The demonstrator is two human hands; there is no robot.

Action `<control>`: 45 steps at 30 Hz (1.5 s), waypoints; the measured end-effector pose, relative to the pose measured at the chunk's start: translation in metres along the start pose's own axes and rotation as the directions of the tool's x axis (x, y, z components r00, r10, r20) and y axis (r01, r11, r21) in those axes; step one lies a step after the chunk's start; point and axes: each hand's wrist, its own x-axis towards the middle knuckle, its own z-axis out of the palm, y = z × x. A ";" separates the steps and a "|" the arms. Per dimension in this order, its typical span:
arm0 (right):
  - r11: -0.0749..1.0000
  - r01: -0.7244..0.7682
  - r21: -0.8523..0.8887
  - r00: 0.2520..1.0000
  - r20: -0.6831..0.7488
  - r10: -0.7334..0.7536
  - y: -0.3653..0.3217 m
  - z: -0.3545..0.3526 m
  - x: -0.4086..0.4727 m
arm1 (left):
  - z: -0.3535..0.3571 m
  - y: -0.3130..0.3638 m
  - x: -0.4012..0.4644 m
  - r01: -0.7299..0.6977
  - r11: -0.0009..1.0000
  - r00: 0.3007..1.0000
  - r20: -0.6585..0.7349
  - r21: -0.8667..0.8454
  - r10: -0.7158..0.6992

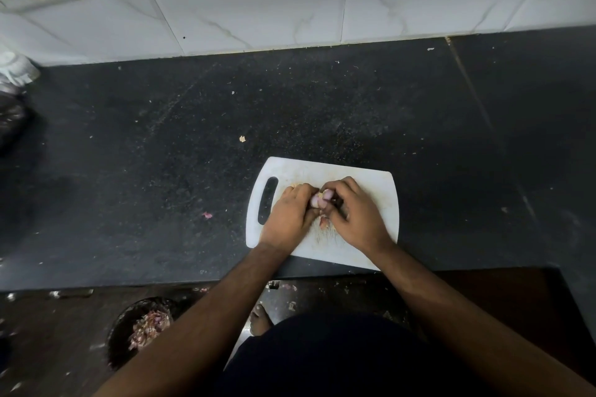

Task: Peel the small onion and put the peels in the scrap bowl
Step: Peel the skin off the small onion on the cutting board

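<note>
Two hands meet over the white plastic cutting board [371, 190]: the small pale-purple onion [319, 200] is pinched by the left hand [292, 214], its skin picked at by the right hand [354, 213]. Loosened peels are best gathered for the dark round scrap bowl [122, 332], near left on the floor.

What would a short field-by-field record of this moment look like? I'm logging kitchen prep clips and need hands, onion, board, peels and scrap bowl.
left hand: grips the small onion over the board
right hand: fingers curled at the onion's top, pinching its skin
cutting board: white, handle slot on the left, lies on the dark counter
loose peels: one piece on the board under the hands, one pink scrap on the counter left of the board
scrap bowl: down on the floor at lower left, already holding peels
</note>
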 end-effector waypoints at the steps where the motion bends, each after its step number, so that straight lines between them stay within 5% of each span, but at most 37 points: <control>1: 1.000 -0.002 -0.006 1.000 0.020 0.002 0.001 0.000 0.000 | -0.001 0.001 0.000 0.005 1.000 1.000 0.009 0.000 -0.005; 12: 0.999 0.038 -0.038 0.998 0.041 -0.036 0.003 0.001 -0.002 | -0.004 0.004 0.002 0.116 0.993 0.993 0.029 -0.032 -0.115; 24: 0.983 -0.164 0.078 0.983 -0.076 0.170 0.003 -0.003 -0.003 | -0.005 -0.003 0.003 0.085 0.985 0.996 -0.007 -0.152 -0.087; 35: 0.990 0.012 -0.140 0.996 -0.087 -0.024 0.005 0.004 -0.002 | -0.009 0.002 -0.003 -0.097 0.980 0.995 -0.048 -0.173 0.090; 45: 0.966 0.076 -0.246 0.997 0.049 -0.066 0.003 0.006 -0.003 | -0.011 -0.004 -0.002 -0.060 0.974 0.998 -0.048 -0.219 0.050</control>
